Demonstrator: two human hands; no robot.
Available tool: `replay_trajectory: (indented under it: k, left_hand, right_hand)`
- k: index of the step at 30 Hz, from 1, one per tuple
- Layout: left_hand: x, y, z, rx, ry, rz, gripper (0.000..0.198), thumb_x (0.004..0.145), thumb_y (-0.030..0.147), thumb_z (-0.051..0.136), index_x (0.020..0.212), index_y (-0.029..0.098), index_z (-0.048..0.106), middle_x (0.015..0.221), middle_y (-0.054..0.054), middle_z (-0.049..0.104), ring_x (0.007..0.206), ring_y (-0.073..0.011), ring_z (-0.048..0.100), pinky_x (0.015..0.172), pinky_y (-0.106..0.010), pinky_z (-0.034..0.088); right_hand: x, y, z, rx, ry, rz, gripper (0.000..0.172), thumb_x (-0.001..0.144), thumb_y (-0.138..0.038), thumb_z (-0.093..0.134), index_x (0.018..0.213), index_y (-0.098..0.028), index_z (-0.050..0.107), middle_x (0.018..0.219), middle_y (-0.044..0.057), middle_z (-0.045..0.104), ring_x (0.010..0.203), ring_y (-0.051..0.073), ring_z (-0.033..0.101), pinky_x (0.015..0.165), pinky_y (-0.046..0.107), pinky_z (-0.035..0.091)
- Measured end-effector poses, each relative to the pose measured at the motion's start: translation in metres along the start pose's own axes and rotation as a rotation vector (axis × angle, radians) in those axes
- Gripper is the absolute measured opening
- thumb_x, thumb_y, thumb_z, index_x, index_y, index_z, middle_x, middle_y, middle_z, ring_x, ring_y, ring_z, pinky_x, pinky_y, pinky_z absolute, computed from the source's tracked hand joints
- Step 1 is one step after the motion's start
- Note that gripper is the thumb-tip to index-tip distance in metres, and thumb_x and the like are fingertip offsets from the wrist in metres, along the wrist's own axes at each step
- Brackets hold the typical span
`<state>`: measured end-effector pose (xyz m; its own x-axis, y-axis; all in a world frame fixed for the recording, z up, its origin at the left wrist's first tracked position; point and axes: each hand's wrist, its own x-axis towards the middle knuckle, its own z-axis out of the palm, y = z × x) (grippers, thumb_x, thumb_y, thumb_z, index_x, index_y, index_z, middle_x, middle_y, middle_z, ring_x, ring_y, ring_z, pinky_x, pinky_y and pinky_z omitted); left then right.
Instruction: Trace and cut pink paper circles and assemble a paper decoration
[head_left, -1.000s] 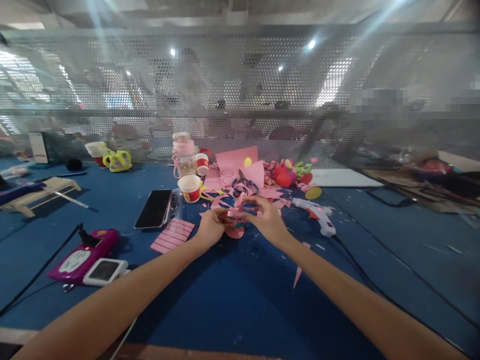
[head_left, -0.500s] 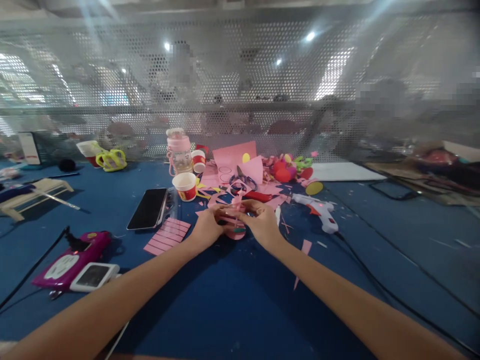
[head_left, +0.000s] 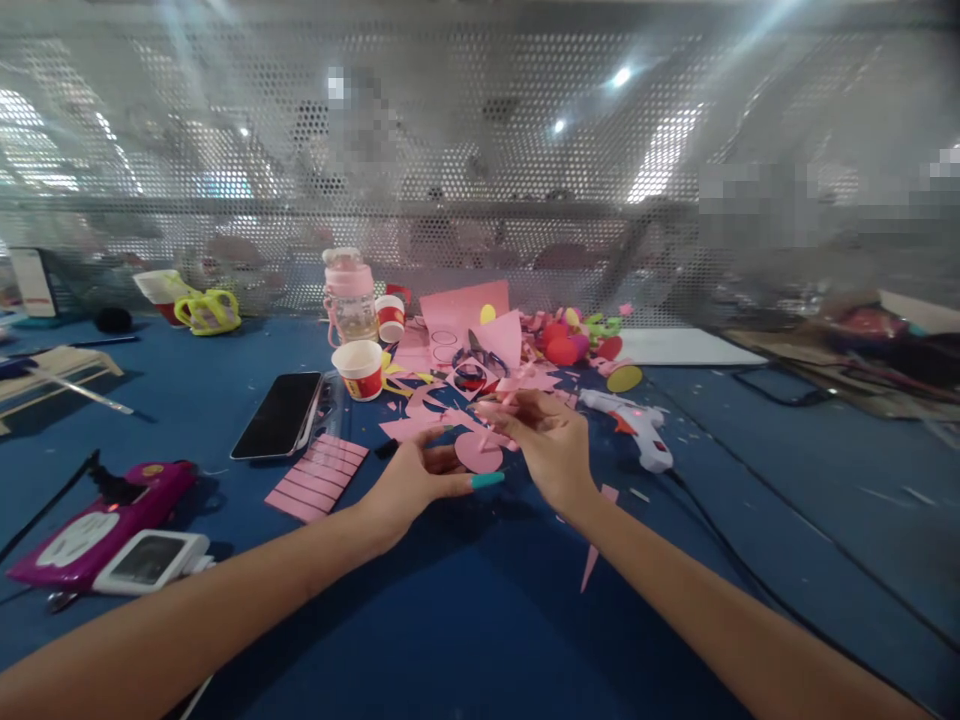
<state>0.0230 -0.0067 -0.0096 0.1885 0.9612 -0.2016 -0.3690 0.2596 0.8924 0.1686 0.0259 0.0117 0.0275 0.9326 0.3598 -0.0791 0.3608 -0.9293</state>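
My right hand [head_left: 551, 440] pinches a pink paper piece [head_left: 510, 400] above the table's middle. A round pink paper disc [head_left: 478, 452] hangs just below its fingertips, between the two hands; whether it is joined to the pinched piece is unclear. My left hand [head_left: 416, 475] is beside the disc on its left, thumb and fingers apart, with a long teal thumbnail pointing right under the disc. Behind the hands lie pink paper scraps [head_left: 427, 402] and dark-handled scissors [head_left: 480, 365].
A white glue gun [head_left: 637, 428] with a black cord lies at right. Left are a paper cup [head_left: 360, 370], a pink bottle [head_left: 351, 295], a phone [head_left: 277, 415], lined pink paper [head_left: 319, 478] and a magenta device [head_left: 112, 525]. A mesh partition [head_left: 465, 180] stands behind.
My left hand has opened and drawn off the pink paper. My right hand has moved slightly right and turned, keeping its pinch. The view has shifted a little to the right.
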Motion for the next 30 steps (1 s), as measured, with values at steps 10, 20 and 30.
replay_trajectory:
  k: [10, 20, 30]
  left_hand:
    - [0.001, 0.002, -0.002, 0.014, -0.053, -0.014, 0.073, 0.045, 0.009, 0.079, 0.110, 0.015, 0.046, 0.084, -0.006, 0.070, 0.081, -0.0197, 0.065, 0.077, -0.034, 0.049]
    - [0.002, 0.001, -0.005, 0.009, -0.105, 0.008, 0.064, 0.051, 0.005, 0.075, 0.109, 0.015, 0.049, 0.089, -0.007, 0.069, 0.082, -0.0184, 0.065, 0.078, -0.031, 0.047]
    - [0.003, 0.006, -0.005, -0.039, -0.153, -0.043, 0.056, 0.052, 0.004, 0.075, 0.103, 0.013, 0.053, 0.085, -0.006, 0.069, 0.078, -0.0162, 0.065, 0.082, -0.030, 0.045]
  right_hand:
    - [-0.002, 0.012, -0.001, 0.021, -0.022, -0.043, 0.024, 0.056, -0.032, 0.075, 0.070, -0.018, 0.062, 0.069, 0.000, 0.064, 0.068, 0.019, 0.064, 0.057, 0.032, 0.056]
    - [-0.002, 0.012, -0.004, -0.106, -0.009, -0.141, 0.024, 0.054, -0.032, 0.076, 0.070, -0.019, 0.063, 0.067, 0.000, 0.063, 0.063, 0.015, 0.059, 0.060, 0.030, 0.052]
    - [-0.001, 0.015, -0.007, -0.135, -0.029, -0.188, 0.020, 0.058, -0.030, 0.074, 0.070, -0.019, 0.063, 0.069, 0.001, 0.063, 0.066, 0.015, 0.059, 0.063, 0.029, 0.050]
